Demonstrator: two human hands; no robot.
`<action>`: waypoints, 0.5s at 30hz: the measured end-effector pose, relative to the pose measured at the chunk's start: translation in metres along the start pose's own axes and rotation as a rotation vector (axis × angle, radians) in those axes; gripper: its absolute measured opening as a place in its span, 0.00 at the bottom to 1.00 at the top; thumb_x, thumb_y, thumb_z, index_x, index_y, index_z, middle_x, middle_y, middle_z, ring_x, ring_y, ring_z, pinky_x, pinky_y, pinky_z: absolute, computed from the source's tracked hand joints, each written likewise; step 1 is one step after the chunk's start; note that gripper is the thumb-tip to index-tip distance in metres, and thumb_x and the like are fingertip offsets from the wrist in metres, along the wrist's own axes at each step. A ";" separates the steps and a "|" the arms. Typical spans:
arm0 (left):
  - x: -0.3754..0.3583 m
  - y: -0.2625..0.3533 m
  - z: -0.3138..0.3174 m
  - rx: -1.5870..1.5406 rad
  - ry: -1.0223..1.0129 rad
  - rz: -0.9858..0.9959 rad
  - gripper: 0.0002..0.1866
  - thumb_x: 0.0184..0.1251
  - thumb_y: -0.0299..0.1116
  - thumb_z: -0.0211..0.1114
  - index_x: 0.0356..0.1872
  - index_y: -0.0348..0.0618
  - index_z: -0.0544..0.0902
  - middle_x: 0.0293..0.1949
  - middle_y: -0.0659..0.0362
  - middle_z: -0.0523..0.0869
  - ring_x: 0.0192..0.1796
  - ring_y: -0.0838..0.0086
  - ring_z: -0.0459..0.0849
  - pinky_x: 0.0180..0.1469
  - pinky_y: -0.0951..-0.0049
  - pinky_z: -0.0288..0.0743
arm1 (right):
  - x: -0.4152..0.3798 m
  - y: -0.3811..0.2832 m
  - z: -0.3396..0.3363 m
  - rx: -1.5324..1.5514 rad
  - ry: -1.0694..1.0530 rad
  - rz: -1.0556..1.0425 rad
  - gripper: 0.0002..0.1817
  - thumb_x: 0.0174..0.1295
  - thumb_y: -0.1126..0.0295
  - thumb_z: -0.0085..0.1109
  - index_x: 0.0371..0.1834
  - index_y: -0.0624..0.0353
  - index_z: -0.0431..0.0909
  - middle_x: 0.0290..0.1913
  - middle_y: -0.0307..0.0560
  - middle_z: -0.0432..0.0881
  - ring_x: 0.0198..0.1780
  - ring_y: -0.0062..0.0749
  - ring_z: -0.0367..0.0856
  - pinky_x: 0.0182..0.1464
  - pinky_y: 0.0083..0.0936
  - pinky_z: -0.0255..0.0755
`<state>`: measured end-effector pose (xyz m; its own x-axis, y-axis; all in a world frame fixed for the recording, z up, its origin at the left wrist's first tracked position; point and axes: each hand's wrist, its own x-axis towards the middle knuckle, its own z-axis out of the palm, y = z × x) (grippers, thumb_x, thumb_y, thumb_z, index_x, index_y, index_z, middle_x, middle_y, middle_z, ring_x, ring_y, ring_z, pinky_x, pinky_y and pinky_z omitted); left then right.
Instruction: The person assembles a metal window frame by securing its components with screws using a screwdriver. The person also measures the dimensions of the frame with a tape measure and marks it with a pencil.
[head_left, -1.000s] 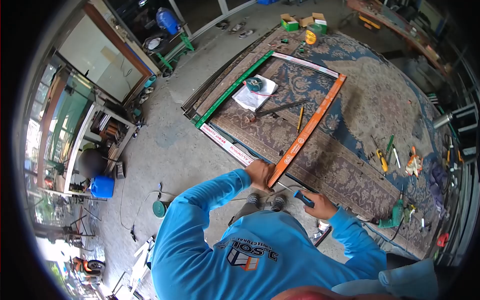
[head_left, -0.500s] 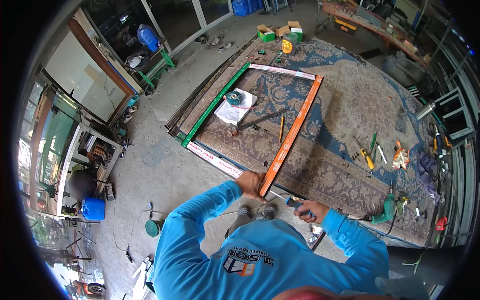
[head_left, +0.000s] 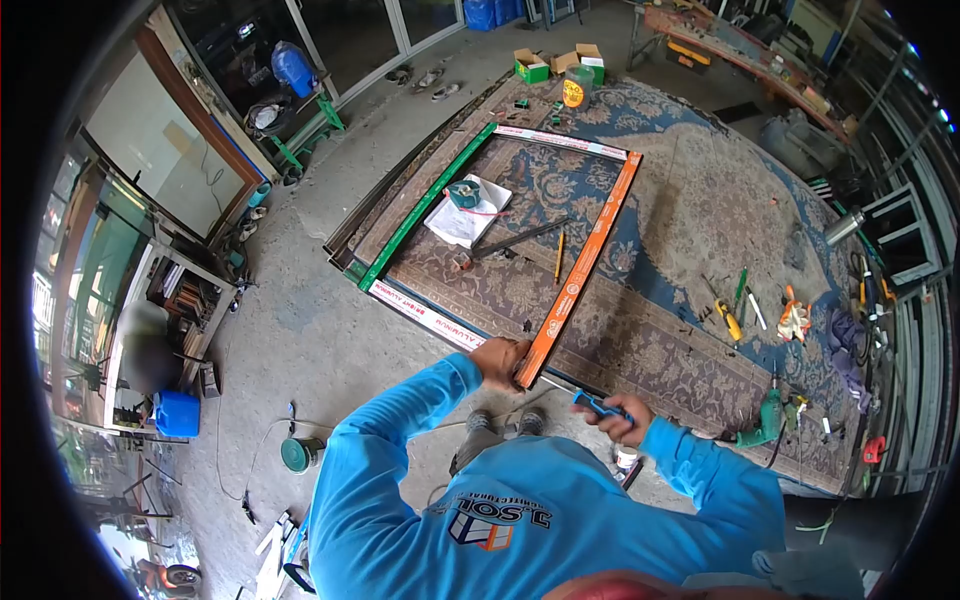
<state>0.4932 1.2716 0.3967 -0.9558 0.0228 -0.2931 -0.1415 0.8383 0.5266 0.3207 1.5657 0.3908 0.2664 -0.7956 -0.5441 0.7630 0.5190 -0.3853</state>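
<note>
A rectangular frame of taped bars, with an orange side (head_left: 583,270), a green side (head_left: 428,207) and white lettered ends, lies over the patterned carpet (head_left: 680,370). My left hand (head_left: 499,361) is closed round its near corner, where the white bar (head_left: 425,316) meets the orange one. In my right hand (head_left: 622,420) is a blue-handled screwdriver (head_left: 590,402); its shaft points left to the lower end of the orange bar. Inside the frame are a white pad (head_left: 468,226) with a teal tape measure (head_left: 464,195), a dark bar (head_left: 522,239) and a yellow pencil (head_left: 560,256).
On the carpet at right are a yellow screwdriver (head_left: 729,320), gloves (head_left: 795,318) and a green drill (head_left: 766,418). A can (head_left: 577,88) and green boxes (head_left: 532,67) stand at the far edge. A green tub (head_left: 298,455) sits on the floor at left.
My right hand has turned a little on the screwdriver, and more of the blue handle shows. My left hand stays at the corner. The whole view has shifted slightly.
</note>
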 end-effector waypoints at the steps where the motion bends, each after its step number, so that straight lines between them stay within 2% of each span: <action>1: -0.002 -0.001 -0.001 -0.005 -0.001 0.012 0.42 0.35 0.49 0.83 0.51 0.39 0.73 0.38 0.41 0.84 0.44 0.43 0.83 0.47 0.53 0.77 | -0.001 -0.004 0.000 0.482 -0.256 0.343 0.29 0.61 0.75 0.61 0.68 0.56 0.71 0.37 0.40 0.80 0.28 0.18 0.72 0.29 0.21 0.69; 2: 0.001 -0.003 -0.004 -0.006 0.012 0.021 0.41 0.35 0.49 0.83 0.51 0.39 0.73 0.37 0.40 0.84 0.44 0.43 0.83 0.47 0.53 0.77 | -0.004 -0.007 0.002 -0.163 -0.005 0.158 0.28 0.62 0.72 0.60 0.68 0.56 0.70 0.38 0.40 0.80 0.29 0.17 0.72 0.29 0.18 0.68; 3: 0.001 -0.002 -0.004 -0.015 0.014 0.030 0.40 0.34 0.48 0.83 0.50 0.39 0.74 0.36 0.40 0.84 0.44 0.43 0.83 0.46 0.52 0.76 | 0.000 -0.009 -0.001 -0.167 -0.002 0.163 0.28 0.62 0.72 0.60 0.68 0.56 0.70 0.38 0.40 0.80 0.29 0.17 0.72 0.29 0.18 0.68; 4: 0.001 -0.003 -0.004 -0.035 0.000 0.011 0.39 0.34 0.49 0.83 0.48 0.38 0.76 0.35 0.41 0.84 0.44 0.44 0.83 0.47 0.52 0.76 | 0.006 -0.008 -0.002 -0.818 0.092 -0.350 0.28 0.63 0.71 0.59 0.68 0.58 0.69 0.37 0.40 0.78 0.28 0.15 0.70 0.25 0.14 0.63; 6: -0.004 -0.001 -0.008 -0.048 0.019 0.025 0.38 0.33 0.50 0.83 0.45 0.38 0.77 0.35 0.41 0.84 0.43 0.44 0.83 0.47 0.53 0.76 | 0.004 -0.003 0.002 -0.562 0.259 -0.305 0.28 0.64 0.70 0.58 0.68 0.59 0.68 0.35 0.39 0.77 0.27 0.13 0.68 0.20 0.10 0.60; 7: -0.002 0.001 -0.013 -0.057 0.059 0.038 0.37 0.33 0.51 0.83 0.43 0.38 0.79 0.35 0.42 0.84 0.43 0.44 0.84 0.47 0.53 0.76 | 0.001 -0.009 0.003 -0.567 0.262 -0.308 0.28 0.64 0.70 0.58 0.68 0.59 0.68 0.35 0.39 0.77 0.27 0.13 0.68 0.20 0.10 0.60; 8: 0.001 0.000 -0.010 -0.041 0.091 0.077 0.35 0.32 0.53 0.83 0.39 0.38 0.80 0.34 0.43 0.84 0.42 0.46 0.84 0.45 0.53 0.76 | -0.003 -0.005 0.005 -0.384 0.161 -0.153 0.28 0.63 0.71 0.59 0.68 0.57 0.69 0.37 0.40 0.77 0.28 0.14 0.69 0.23 0.12 0.62; 10: -0.001 -0.003 -0.006 -0.032 0.113 0.101 0.35 0.32 0.54 0.83 0.38 0.38 0.80 0.33 0.44 0.84 0.41 0.47 0.84 0.45 0.54 0.76 | -0.009 -0.010 0.004 -0.036 -0.045 0.144 0.29 0.61 0.73 0.60 0.69 0.54 0.69 0.41 0.40 0.79 0.30 0.16 0.71 0.29 0.16 0.68; 11: -0.001 -0.006 -0.003 -0.027 0.141 0.114 0.35 0.32 0.55 0.83 0.37 0.38 0.80 0.33 0.45 0.84 0.40 0.48 0.84 0.45 0.54 0.75 | -0.007 -0.013 -0.002 -0.038 -0.042 0.145 0.29 0.61 0.73 0.60 0.69 0.54 0.69 0.41 0.40 0.79 0.30 0.16 0.71 0.29 0.16 0.68; 12: -0.003 -0.006 -0.002 0.005 0.189 0.155 0.35 0.32 0.57 0.82 0.35 0.38 0.80 0.32 0.48 0.83 0.39 0.50 0.83 0.44 0.55 0.74 | -0.001 -0.011 -0.006 -0.781 0.065 -0.359 0.29 0.62 0.72 0.58 0.69 0.56 0.68 0.39 0.40 0.77 0.28 0.14 0.68 0.25 0.12 0.64; 13: -0.004 -0.008 -0.003 0.006 0.180 0.156 0.35 0.32 0.57 0.82 0.35 0.38 0.80 0.32 0.48 0.83 0.39 0.50 0.83 0.44 0.55 0.74 | 0.001 -0.008 -0.010 -1.152 0.072 -0.605 0.29 0.63 0.72 0.58 0.70 0.58 0.67 0.39 0.40 0.77 0.27 0.14 0.67 0.23 0.10 0.62; 14: -0.004 -0.009 -0.003 -0.007 0.213 0.213 0.35 0.33 0.57 0.81 0.34 0.38 0.80 0.31 0.49 0.82 0.38 0.50 0.82 0.44 0.56 0.73 | 0.003 -0.006 -0.014 -1.508 0.182 -0.879 0.29 0.63 0.72 0.57 0.70 0.59 0.66 0.38 0.40 0.76 0.25 0.13 0.65 0.21 0.09 0.60; 15: 0.000 -0.009 -0.006 -0.017 0.257 0.271 0.35 0.33 0.58 0.81 0.33 0.39 0.80 0.31 0.49 0.81 0.38 0.49 0.82 0.44 0.56 0.72 | -0.001 -0.010 -0.016 -0.855 -0.029 -0.505 0.29 0.63 0.71 0.57 0.70 0.58 0.67 0.42 0.42 0.78 0.27 0.15 0.68 0.24 0.11 0.64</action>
<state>0.4926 1.2605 0.3965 -0.9924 0.1033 0.0670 0.1230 0.8111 0.5718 0.3030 1.5666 0.3832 0.0500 -0.9868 -0.1542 0.1128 0.1590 -0.9808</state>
